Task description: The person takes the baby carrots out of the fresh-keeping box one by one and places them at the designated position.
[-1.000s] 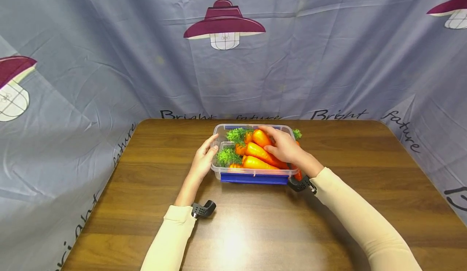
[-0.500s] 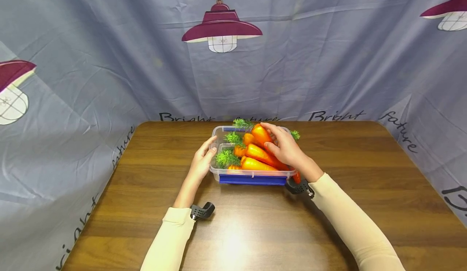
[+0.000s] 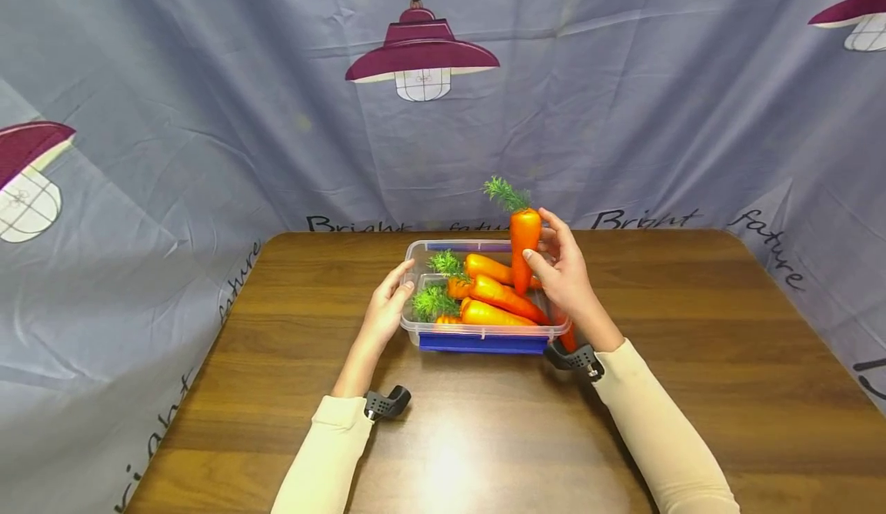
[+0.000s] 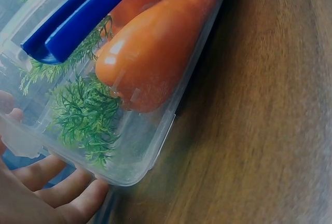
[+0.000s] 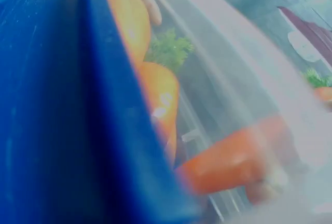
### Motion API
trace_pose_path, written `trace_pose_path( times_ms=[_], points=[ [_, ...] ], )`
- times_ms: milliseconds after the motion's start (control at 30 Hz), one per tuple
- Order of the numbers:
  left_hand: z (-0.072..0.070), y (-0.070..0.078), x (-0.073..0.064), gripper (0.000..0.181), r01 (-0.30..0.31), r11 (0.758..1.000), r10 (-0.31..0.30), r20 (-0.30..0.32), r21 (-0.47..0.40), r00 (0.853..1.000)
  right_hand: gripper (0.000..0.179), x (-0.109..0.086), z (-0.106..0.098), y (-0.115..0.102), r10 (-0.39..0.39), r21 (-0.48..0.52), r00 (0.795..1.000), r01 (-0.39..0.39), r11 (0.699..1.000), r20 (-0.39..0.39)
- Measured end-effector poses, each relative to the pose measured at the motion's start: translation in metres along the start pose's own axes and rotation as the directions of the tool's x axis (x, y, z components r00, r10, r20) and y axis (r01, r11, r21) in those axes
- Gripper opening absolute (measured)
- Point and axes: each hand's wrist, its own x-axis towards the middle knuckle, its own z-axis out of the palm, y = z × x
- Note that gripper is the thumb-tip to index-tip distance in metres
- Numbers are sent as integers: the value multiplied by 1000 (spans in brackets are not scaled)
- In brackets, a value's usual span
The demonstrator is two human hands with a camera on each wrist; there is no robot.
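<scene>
My right hand [image 3: 567, 272] pinches an orange carrot [image 3: 524, 238] between thumb and fingers. It stands nearly upright over the right part of a clear plastic box [image 3: 415, 248], leafy green top upward. Several more carrots [image 3: 501, 295] lie in the box, their green tops [image 3: 432, 304] toward the left end. My left hand [image 3: 384, 306] rests at that end, thumb and fingers extended along the wall. The left wrist view shows its fingertips [image 4: 85, 198] touching the box near a bottom corner. The right wrist view is blurred, with a blue latch [image 5: 119, 130] across it.
The box stands on a brown wooden table [image 3: 291, 314] near its back edge. Another carrot [image 3: 569, 337] lies just outside the box's right end, partly hidden by my right wrist. A grey curtain [image 3: 554, 114] with printed lamps hangs behind the table.
My right hand has lifted the carrot out from the pile in the box and turned it from slanted to nearly upright. My left hand stays at the box's left end.
</scene>
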Motion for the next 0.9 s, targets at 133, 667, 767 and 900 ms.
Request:
trace_pose_path(
  times_ms=[133,667,767,900],
  points=[
    [1,0,1,46,3,1000,-3,-2,-4,1000,69,1,-7,-6,26,135,998,-18,991,-57],
    [4,0,2,46,-3,1000,3,6,-5,1000,53,-27,-98,-18,228,537,973,-170,826,-42],
    [2,0,2,47,-1,1000,1,7,-1,1000,51,-31,-113,-8,285,470,958,-258,844,15],
    [1,-2,2,47,6,1000,-6,1,-1,1000,51,-31,-125,11,398,350,912,-407,844,99]
  ],
)
